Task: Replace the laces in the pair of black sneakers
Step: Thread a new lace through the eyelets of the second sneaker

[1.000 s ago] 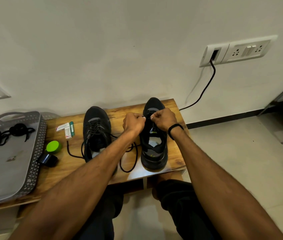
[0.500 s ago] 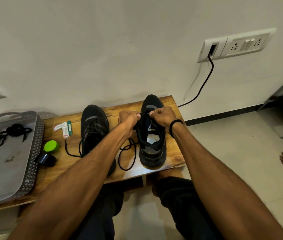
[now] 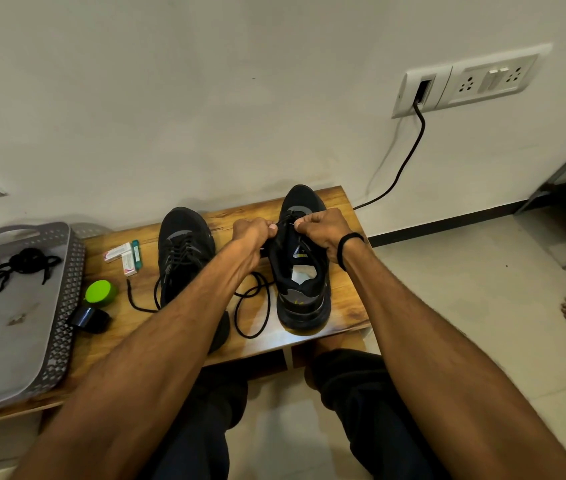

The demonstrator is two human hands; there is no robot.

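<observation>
Both grips have drawn a little apart since a second ago, so a short stretch of black lace (image 3: 285, 223) now runs taut between them. The left grip (image 3: 255, 233) pinches one side of the lace and the right grip (image 3: 323, 230) pinches the other. Both work over the front eyelets of the shoe (image 3: 304, 296), which stands on the bench (image 3: 347, 306) directly under the grips, toe to the wall and heel toward the person. Turned that way, the shoe opens its tongue and eyelets to both grips at once.

Slack lace loops on the bench just below the left grip, between the two shoes, probably left loose so it can feed through. I judge the step to be evening the lace across the lowest eyelets.

A second shoe (image 3: 184, 244) stands just left of the left grip with crossings already over its tongue, so its lacing looks largely done. Well left of the grips, a grey tray (image 3: 66, 306) holds a tangle of black laces (image 3: 7, 268), likely the old pair set out of the way.
</observation>
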